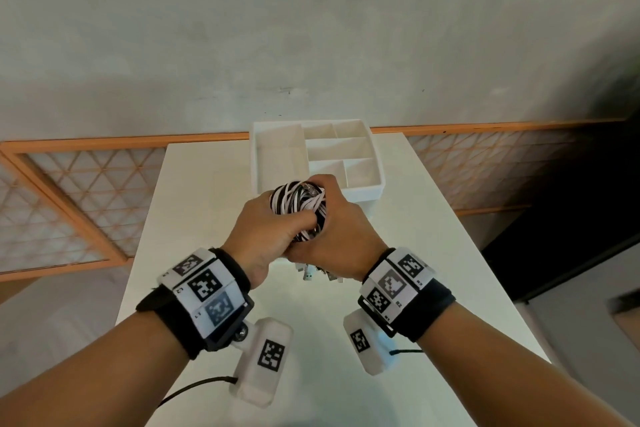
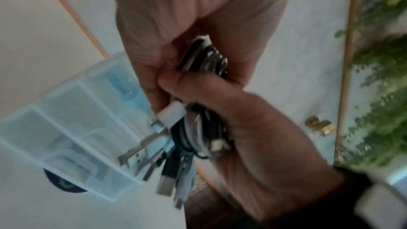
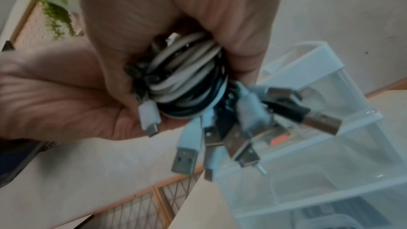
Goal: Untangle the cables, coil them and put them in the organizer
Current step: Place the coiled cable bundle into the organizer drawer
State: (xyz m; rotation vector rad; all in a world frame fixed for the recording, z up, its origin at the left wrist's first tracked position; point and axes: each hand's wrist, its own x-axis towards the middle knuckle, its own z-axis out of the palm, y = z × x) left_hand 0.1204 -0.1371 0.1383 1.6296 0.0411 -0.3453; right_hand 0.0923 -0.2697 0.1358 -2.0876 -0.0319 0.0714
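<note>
- The left hand (image 1: 266, 232) and the right hand (image 1: 341, 239) are both curled tight round one bundle of cables (image 1: 300, 208), black and white strands wound together, held in the air above the table (image 1: 194, 218) just in front of the organizer (image 1: 367, 191)
- From the right wrist view the bundle looks like one packed coil with a bunch of plugs (image 3: 220, 145) hanging loose below it — metal connector ends, white and black
- The organizer sits at the far end of the table, divided into several compartments; no cables show in them from the head view
- I judge the step in hand to be the start of untangling: the cables are in one mixed wad, not sorted
- The next move likely calls for picking one plug and drawing its strand free while the other hand holds the rest — pulling hard could tighten the knot
</note>
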